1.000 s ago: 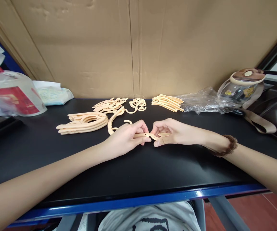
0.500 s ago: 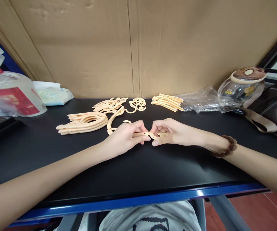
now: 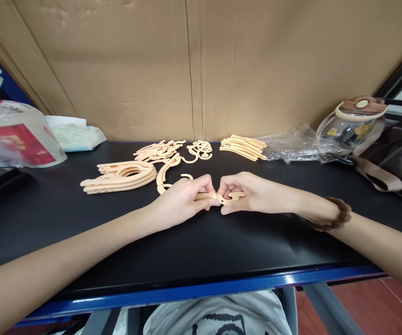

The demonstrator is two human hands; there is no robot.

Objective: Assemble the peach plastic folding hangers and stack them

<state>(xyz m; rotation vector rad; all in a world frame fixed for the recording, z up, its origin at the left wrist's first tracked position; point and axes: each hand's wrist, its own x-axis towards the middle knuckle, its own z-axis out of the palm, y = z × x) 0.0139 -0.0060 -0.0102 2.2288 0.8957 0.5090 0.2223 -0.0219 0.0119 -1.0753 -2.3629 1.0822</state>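
Observation:
Over the black tabletop, my left hand (image 3: pixel 188 195) is closed in a pinch on a beige plastic hanger piece (image 3: pixel 206 196). My right hand (image 3: pixel 248 193) meets it fingertip to fingertip, pinching a short beige hanger piece (image 3: pixel 235 195) with a hole and a notched end. The two pieces touch or overlap between the fingertips; whether they are joined I cannot tell. Behind my left hand show a curved beige hanger arm (image 3: pixel 166 170) and a hook tip (image 3: pixel 187 176); my hand hides how they connect to what it holds.
Stacked folded hangers (image 3: pixel 120 179) lie at left, with loose arms (image 3: pixel 159 151), hooks (image 3: pixel 200 151) and straight bars (image 3: pixel 243 147) behind. Clear plastic wrap (image 3: pixel 288 144) and a strapped clear bottle (image 3: pixel 350 125) are at right. A wipes pack (image 3: pixel 77 135) and a bagged tub (image 3: pixel 21 135) stand left, against cardboard (image 3: pixel 124 70).
The right-hand piece has turned slightly, and more of its notched end shows. My fingertips have come a little closer together; both hands keep their pinch.

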